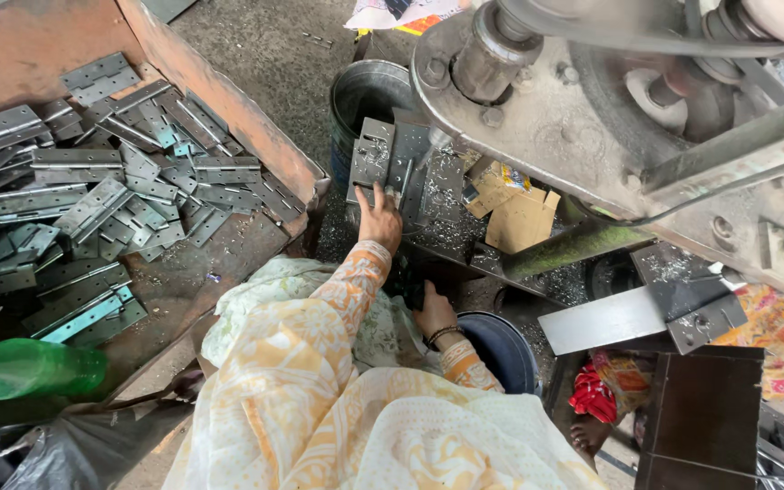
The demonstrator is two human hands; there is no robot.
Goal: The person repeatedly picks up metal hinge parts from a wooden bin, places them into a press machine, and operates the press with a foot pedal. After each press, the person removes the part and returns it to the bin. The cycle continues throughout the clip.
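1. Under the fingertips of the left hand (379, 216) lies a grey metal hinge (390, 168), opened flat on the bed of the press (592, 100); the fingers are stretched out and press on its lower edge, not curled round it
2. Below and to the right of that hand, the right hand (432, 311) is clenched on a dark flat piece (413, 289), seemingly another hinge, held close to the lap; its exact kind cannot be told
3. Around the opened hinge, bright metal shavings (451, 227) lie scattered over the press bed
4. Just right of the left hand, folded cardboard scraps (519, 213) rest on the same surface
5. Just above the left hand stands a steel bucket (365, 91), partly behind the hinge
6. Beside the right wrist, lower right, sits a dark blue bucket (505, 349)
7. Far to the left of both hands, a rusty tray (229, 118) holds a loose pile of hinges (93, 200), some folded, some open
8. Well below and left of the hands, a green plastic bottle (34, 367) lies on its side at the tray's near edge
9. To the right of the right hand, a pale metal strip (605, 318) leans out beside a dark plate, and a bare foot (589, 434) shows below it
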